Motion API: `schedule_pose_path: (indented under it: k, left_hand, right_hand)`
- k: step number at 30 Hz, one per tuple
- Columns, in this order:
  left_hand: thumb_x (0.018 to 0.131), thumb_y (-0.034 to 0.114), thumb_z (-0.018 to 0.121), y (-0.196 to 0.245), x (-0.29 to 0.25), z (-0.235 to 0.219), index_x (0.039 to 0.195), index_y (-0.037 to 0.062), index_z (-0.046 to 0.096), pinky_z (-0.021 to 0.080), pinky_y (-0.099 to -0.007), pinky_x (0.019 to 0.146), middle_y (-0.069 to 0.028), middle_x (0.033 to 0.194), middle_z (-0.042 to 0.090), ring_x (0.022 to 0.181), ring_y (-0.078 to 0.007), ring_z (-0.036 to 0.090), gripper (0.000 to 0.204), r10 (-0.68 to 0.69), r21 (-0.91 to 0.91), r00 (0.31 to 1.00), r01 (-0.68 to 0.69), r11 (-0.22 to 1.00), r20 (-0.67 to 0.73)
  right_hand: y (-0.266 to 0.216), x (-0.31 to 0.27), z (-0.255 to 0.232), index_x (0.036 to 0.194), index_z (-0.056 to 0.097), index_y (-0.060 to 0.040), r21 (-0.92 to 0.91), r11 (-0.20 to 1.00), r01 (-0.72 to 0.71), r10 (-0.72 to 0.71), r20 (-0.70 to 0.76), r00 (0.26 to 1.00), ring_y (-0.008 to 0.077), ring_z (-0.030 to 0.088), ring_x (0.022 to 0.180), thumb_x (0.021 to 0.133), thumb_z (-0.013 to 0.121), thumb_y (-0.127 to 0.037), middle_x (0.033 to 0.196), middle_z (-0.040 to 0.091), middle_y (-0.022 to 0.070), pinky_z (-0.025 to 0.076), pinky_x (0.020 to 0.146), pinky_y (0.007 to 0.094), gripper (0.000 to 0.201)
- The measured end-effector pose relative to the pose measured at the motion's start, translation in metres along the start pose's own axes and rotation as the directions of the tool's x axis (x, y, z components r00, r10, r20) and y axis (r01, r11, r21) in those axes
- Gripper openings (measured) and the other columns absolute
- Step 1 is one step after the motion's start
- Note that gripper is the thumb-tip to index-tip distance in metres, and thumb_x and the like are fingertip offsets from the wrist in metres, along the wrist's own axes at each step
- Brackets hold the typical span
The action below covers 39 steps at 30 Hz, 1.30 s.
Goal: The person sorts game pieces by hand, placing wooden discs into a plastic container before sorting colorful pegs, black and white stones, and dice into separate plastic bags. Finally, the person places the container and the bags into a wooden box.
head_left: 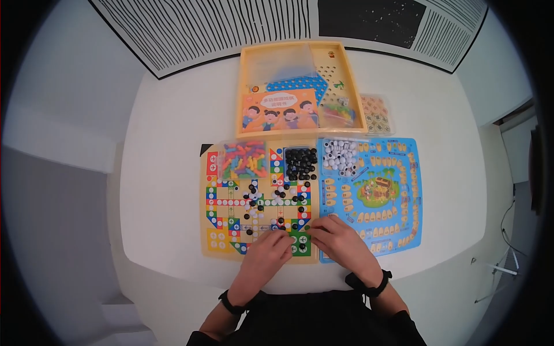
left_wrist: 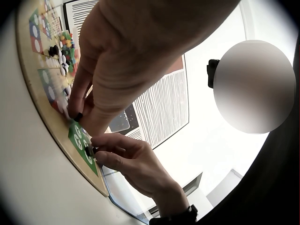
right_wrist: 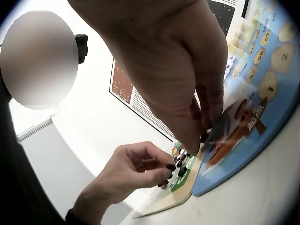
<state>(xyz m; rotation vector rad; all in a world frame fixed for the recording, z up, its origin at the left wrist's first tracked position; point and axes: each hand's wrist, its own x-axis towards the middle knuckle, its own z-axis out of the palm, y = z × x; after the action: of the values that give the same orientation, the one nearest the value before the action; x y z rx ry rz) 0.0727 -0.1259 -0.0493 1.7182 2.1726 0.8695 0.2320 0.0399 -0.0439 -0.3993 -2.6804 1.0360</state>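
Note:
Both hands work over the lower right corner of the ludo-style board [head_left: 261, 251], at its green corner. My left hand [head_left: 266, 254] pinches a small black stone [left_wrist: 78, 116] between thumb and fingers, close over the board. Beside it, my right hand [head_left: 340, 242] has its thumb and fingertips together on another black stone [right_wrist: 204, 137], near the seam with the blue board. Another black stone [head_left: 302, 246] lies on the green corner between the hands. Several loose black and white stones are scattered across the middle of the board.
Ahead of the hands are a box of coloured pegs [head_left: 245, 161], a tray of black stones [head_left: 301, 164] and a tray of white stones [head_left: 340, 157]. The blue board [head_left: 410, 228] lies right. A yellow game box [head_left: 244, 75] with an orange booklet [head_left: 280, 109] stands behind.

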Motion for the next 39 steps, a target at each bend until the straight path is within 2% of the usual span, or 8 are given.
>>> schedule_pose_path:
  k: [8, 11, 19, 22, 27, 31, 36, 39]
  left_hand:
    - [0.078, -0.006, 0.077, 0.003, 0.109, -0.029, 0.099, 0.0042, 0.072, 0.059, -0.0328, 0.068, -0.0062, 0.097, 0.071, 0.081, -0.0222, 0.071, 0.024, 0.138, -0.063, 0.930, -0.169, 0.984, -0.340]
    - [0.080, -0.006, 0.076, -0.017, 0.137, -0.023, 0.099, 0.0033, 0.072, 0.059, -0.0329, 0.067, -0.0072, 0.098, 0.071, 0.079, -0.0224, 0.072, 0.021, 0.099, -0.053, 0.946, -0.121, 0.991, -0.310]
    - [0.087, -0.004, 0.074, -0.028, 0.092, -0.035, 0.108, 0.0022, 0.075, 0.063, -0.0277, 0.069, -0.0094, 0.104, 0.073, 0.079, -0.0173, 0.074, 0.022, -0.138, -0.215, 0.948, 0.076, 0.974, -0.287]
    - [0.085, 0.001, 0.076, -0.025, 0.051, -0.041, 0.107, 0.0056, 0.075, 0.060, -0.0324, 0.066, -0.0084, 0.101, 0.071, 0.081, -0.0248, 0.072, 0.022, -0.249, -0.190, 0.944, 0.210, 0.959, -0.215]
    - [0.085, 0.009, 0.082, -0.012, 0.005, -0.021, 0.109, 0.0096, 0.077, 0.059, -0.0321, 0.074, -0.0070, 0.102, 0.071, 0.088, -0.0225, 0.070, 0.025, -0.048, -0.054, 0.998, 0.046, 0.997, -0.036]
    - [0.085, 0.015, 0.082, 0.000, -0.008, 0.004, 0.117, 0.0102, 0.073, 0.057, -0.0335, 0.082, -0.0041, 0.109, 0.067, 0.096, -0.0220, 0.065, 0.033, 0.047, -0.055, 0.999, -0.045, 0.997, 0.026]
    - [0.087, 0.014, 0.078, 0.003, -0.007, 0.014, 0.112, 0.0064, 0.071, 0.057, -0.0329, 0.081, -0.0041, 0.108, 0.061, 0.093, -0.0222, 0.062, 0.027, 0.094, -0.036, 0.994, -0.092, 0.995, 0.060]
    - [0.087, 0.015, 0.080, -0.001, -0.007, 0.012, 0.107, 0.0074, 0.073, 0.057, -0.0327, 0.083, -0.0035, 0.105, 0.063, 0.093, -0.0214, 0.064, 0.022, 0.098, -0.022, 0.988, -0.096, 0.995, 0.120]
  right_hand:
    - [-0.006, 0.003, 0.013, 0.093, 0.071, -0.0044, -0.177, 0.984, 0.016, -0.018, -0.013, 1.000, 0.0250, 0.067, 0.087, 0.075, 0.075, -0.003, 0.098, 0.064, 0.0053, 0.059, 0.074, 0.0366, 0.019]
    - [-0.008, 0.002, 0.017, 0.092, 0.070, -0.0041, -0.237, 0.971, -0.005, 0.001, -0.016, 1.000, 0.0244, 0.067, 0.086, 0.075, 0.074, -0.004, 0.095, 0.062, 0.0062, 0.059, 0.071, 0.0369, 0.018]
    - [-0.001, 0.010, -0.006, 0.091, 0.073, -0.0038, 0.070, 0.994, -0.079, 0.084, -0.077, 0.993, 0.0273, 0.071, 0.085, 0.077, 0.074, 0.003, 0.093, 0.070, 0.0061, 0.060, 0.071, 0.0372, 0.015]
    - [-0.002, 0.025, -0.027, 0.094, 0.074, -0.0033, 0.225, 0.953, -0.201, 0.207, -0.005, 0.978, 0.0283, 0.073, 0.087, 0.079, 0.072, 0.005, 0.096, 0.072, 0.0079, 0.060, 0.074, 0.0370, 0.017]
    - [0.004, 0.070, -0.035, 0.103, 0.073, -0.0033, 0.170, 0.985, -0.023, 0.092, -0.405, 0.910, 0.0311, 0.073, 0.086, 0.081, 0.078, 0.002, 0.107, 0.071, 0.0095, 0.059, 0.072, 0.0383, 0.023]
    - [0.003, 0.073, -0.034, 0.105, 0.073, -0.0037, 0.094, 0.995, -0.017, 0.051, -0.372, 0.927, 0.0308, 0.073, 0.089, 0.084, 0.080, -0.002, 0.109, 0.071, 0.0101, 0.059, 0.074, 0.0381, 0.022]
    - [0.002, 0.042, -0.013, 0.106, 0.073, -0.0040, 0.064, 0.995, -0.072, 0.069, 0.037, 0.997, 0.0299, 0.071, 0.093, 0.085, 0.082, -0.013, 0.105, 0.068, 0.0090, 0.059, 0.078, 0.0392, 0.024]
    - [0.000, 0.031, 0.003, 0.106, 0.073, -0.0054, 0.049, 0.997, -0.053, 0.051, 0.037, 0.998, 0.0289, 0.070, 0.092, 0.083, 0.083, -0.015, 0.105, 0.066, 0.0075, 0.059, 0.076, 0.0386, 0.027]
